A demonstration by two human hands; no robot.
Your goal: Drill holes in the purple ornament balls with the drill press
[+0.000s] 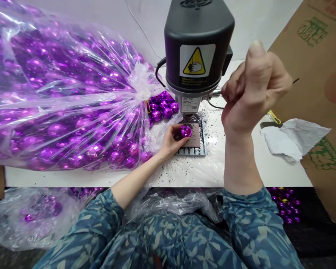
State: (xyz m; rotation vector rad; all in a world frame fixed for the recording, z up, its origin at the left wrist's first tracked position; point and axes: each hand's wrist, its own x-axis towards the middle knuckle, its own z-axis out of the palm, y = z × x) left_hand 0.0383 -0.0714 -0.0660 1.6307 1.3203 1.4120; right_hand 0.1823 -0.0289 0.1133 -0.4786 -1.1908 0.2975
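My left hand [171,142] pinches a shiny purple faceted ball ornament [186,131] between thumb and fingers. The ball rests on a small brown board [195,136] on the slotted metal base [190,151] of a bench drill press, below its dark motor head [200,30]. My right hand [256,89] is raised at the machine's right side, its fingers closed round the press's lever. Most of that lever is hidden by the fist; a thin dark tip [296,80] shows past the wrist side. The drill bit cannot be made out clearly.
A big tied clear bag [72,101] of purple balls fills the left. Loose purple balls [164,106] lie behind my left hand. Dark shavings dot the white table [86,177]. Crumpled white paper [292,138] and a cardboard box [319,93] stand right. More balls [288,205] lie below.
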